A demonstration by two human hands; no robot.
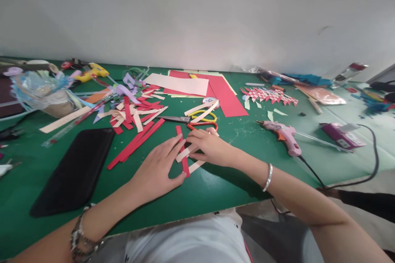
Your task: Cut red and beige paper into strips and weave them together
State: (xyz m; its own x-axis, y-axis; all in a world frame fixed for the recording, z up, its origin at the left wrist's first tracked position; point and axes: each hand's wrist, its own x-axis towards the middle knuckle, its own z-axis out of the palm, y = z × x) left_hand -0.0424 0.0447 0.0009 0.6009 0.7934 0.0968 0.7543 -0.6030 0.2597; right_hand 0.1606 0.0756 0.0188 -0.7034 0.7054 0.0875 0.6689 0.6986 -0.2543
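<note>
A red paper strip (184, 160) lies upright on the table in front of me, with pale paper strips (184, 154) crossing it. My left hand (157, 164) rests at its left side, fingers stretched and thumb apart, the tips touching the red strip. From the right, my right hand (212, 148) bends its fingers over the pale strips, closed on one of them; part of the strips is hidden under it. Just beyond that hand lie scissors (202, 117) with yellow and orange handles, a pale strip across them.
Cut red and pale strips (135, 111) are heaped to the left, near a black phone-like slab (74, 168). Red sheets (228, 94) lie at the back. On the right are a pink glue gun (284, 133) with a cord and a checkered woven paper piece (268, 95).
</note>
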